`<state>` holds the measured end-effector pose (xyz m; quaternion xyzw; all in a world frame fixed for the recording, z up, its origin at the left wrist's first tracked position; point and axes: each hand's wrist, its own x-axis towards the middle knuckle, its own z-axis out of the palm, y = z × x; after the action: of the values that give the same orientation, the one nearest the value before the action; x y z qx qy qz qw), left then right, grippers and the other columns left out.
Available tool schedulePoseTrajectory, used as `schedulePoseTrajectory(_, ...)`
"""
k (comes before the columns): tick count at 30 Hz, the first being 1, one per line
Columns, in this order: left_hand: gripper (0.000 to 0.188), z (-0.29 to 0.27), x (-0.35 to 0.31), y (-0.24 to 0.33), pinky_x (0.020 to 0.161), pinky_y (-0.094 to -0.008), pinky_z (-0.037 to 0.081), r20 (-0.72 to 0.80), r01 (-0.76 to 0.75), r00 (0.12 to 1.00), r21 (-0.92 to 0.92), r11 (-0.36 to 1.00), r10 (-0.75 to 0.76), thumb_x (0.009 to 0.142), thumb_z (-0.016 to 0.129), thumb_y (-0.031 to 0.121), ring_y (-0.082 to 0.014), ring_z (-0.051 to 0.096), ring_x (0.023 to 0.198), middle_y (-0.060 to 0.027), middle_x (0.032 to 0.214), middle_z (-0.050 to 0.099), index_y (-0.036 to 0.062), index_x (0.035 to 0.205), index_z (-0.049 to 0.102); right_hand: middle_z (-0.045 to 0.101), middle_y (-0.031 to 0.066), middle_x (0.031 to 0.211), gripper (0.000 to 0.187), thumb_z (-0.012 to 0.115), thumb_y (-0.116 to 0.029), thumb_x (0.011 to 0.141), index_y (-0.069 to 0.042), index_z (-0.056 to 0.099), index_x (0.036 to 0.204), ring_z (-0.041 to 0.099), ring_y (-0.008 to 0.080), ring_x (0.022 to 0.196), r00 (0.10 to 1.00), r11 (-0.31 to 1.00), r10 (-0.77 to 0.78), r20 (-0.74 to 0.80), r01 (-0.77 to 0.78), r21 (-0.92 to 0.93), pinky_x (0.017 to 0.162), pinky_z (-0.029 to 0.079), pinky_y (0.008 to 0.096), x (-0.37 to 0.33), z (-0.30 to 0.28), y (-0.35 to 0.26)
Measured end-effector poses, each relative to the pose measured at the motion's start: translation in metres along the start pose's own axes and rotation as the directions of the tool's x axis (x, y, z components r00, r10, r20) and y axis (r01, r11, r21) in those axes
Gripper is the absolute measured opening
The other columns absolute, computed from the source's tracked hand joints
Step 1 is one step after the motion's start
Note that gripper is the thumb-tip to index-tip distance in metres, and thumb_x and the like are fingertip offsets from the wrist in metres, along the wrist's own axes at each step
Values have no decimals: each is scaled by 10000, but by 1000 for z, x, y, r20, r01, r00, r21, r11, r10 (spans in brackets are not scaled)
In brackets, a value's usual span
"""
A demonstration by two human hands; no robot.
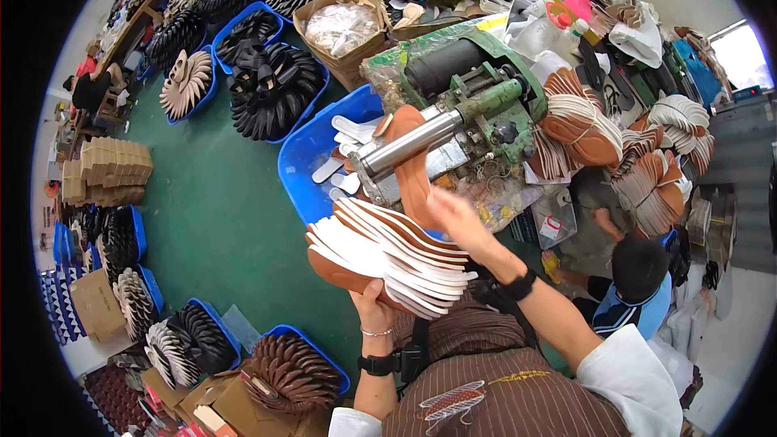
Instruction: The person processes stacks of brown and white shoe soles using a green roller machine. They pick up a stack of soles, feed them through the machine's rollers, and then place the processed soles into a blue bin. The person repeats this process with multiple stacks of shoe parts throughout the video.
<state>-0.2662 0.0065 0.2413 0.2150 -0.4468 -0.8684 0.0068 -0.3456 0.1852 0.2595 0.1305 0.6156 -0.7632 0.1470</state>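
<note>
My left hand [371, 308] is closed under a fanned stack of insoles [380, 255], brown on the faces with white edges. Beside the stack, my right hand [458, 220] grips the near end of a single brown insole [416, 190]; motion blurs the fingers somewhat. That insole lies lengthwise at the metal roller [405, 146] of a green machine [494, 101], showing on both the near and far sides of it. Behind the stack, a blue bin [293, 163] holds loose white and brown sole-shaped pieces [328, 170].
Bundles of brown and white insoles [579, 117] sit right of the machine. A person in a blue shirt [635, 299] is low at my right. Blue tubs of black soles [275, 89] stand on the green floor [210, 218]. A carton with a plastic bag [340, 28] stands beyond the bin.
</note>
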Motion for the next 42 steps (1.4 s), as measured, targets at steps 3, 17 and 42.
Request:
schedulePoseTrajectory(3,608,3,3,-2,944,-360,464,23,53,998,-62,997,-52,765,604,199,-257,568,1063,-143,1166,553,-54,1275,390,620,41,1001,337,442,-213,985,28,540,1200,532,97,947,943,982,59,329,5,-191,860,428,261,-29,-5,16)
schedulePoseTrajectory(17,593,13,0,6,912,-351,450,-86,42,995,19,999,-40,695,643,54,-245,541,1041,-125,1145,531,-72,1234,429,496,-59,772,280,413,-229,997,-11,564,908,422,33,735,981,994,7,196,14,-104,651,396,232,-30,2,26)
schedulePoseTrajectory(42,371,6,19,4,856,-392,469,-25,51,999,143,988,-48,813,650,142,-288,570,975,-188,1115,578,-16,1133,548,604,43,866,431,419,-368,982,39,558,948,521,129,833,945,969,-226,235,243,-46,764,439,315,4,-10,57)
